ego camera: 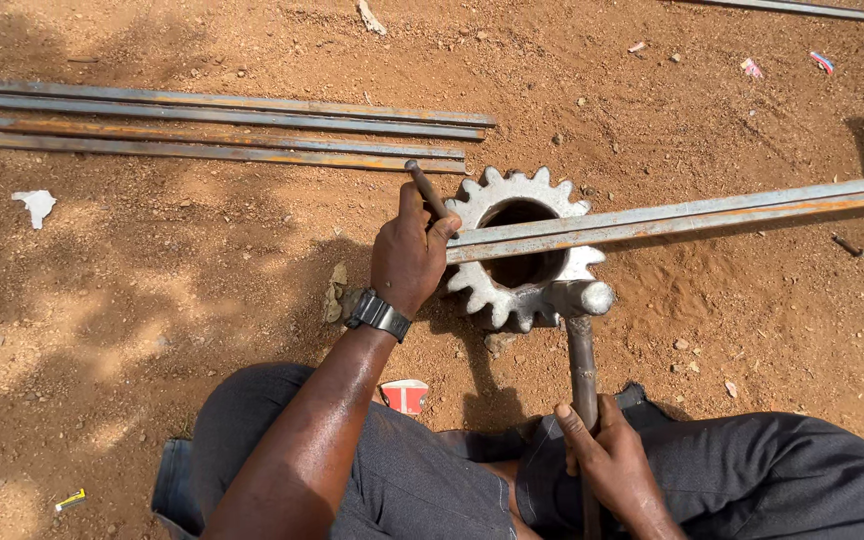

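A large toothed steel gear (487, 205) lies flat on the red dirt. A long angle-iron bar (692, 213) rests across its opening, running off to the right. My left hand (407, 250), with a black wristwatch, grips a short dark metal rod like a chisel (424, 187) held upright against the bar's left end. My right hand (602, 455) holds the shaft of a hammer (582, 330); its head lies on the gear's near rim. My knees in dark trousers frame the bottom of the view.
Several long steel bars (212, 125) lie side by side on the ground at the upper left. Another bar (792, 8) lies at the top right. Scraps of paper (35, 204), a small red-and-white carton (405, 396) and pebbles are scattered about.
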